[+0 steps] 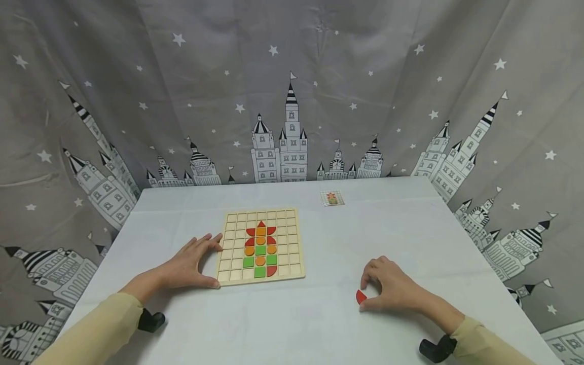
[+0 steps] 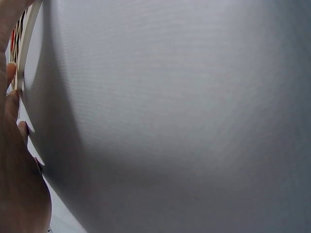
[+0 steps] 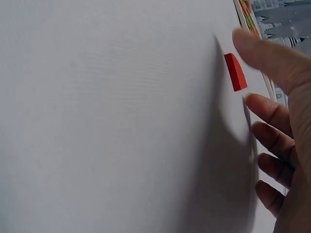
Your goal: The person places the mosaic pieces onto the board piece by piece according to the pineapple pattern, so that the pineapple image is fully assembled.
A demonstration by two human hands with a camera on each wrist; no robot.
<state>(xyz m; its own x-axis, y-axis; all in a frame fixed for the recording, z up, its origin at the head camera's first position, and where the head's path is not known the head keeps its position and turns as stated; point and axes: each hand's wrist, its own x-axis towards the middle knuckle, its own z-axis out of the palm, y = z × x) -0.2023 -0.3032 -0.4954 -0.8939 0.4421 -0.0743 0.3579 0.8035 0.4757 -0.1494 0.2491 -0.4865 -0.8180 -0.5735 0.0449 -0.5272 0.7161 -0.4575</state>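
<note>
A square wooden grid board point(image 1: 292, 243) carries red, orange and green pieces set in a plant-like figure. At its left side my left hand point(image 1: 189, 261) rests with fingers spread, the thumb at the near corner and fingertips at the left edge. In the left wrist view, that hand point(image 2: 22, 160) shows only at the far left, beside the board's edge. To the right, a red quarter-round piece point(image 1: 361, 297) lies on the white table. My right hand point(image 1: 394, 286) is around it, thumb and index finger on opposite sides. The right wrist view shows small gaps between the piece point(image 3: 235, 73) and both fingertips.
A small picture card point(image 1: 332, 197) with a similar coloured figure lies on the white cloth-covered table point(image 1: 328, 324), behind and to the right of the board. A grey curtain point(image 1: 319, 61) printed with castles and stars hangs along the back and sides.
</note>
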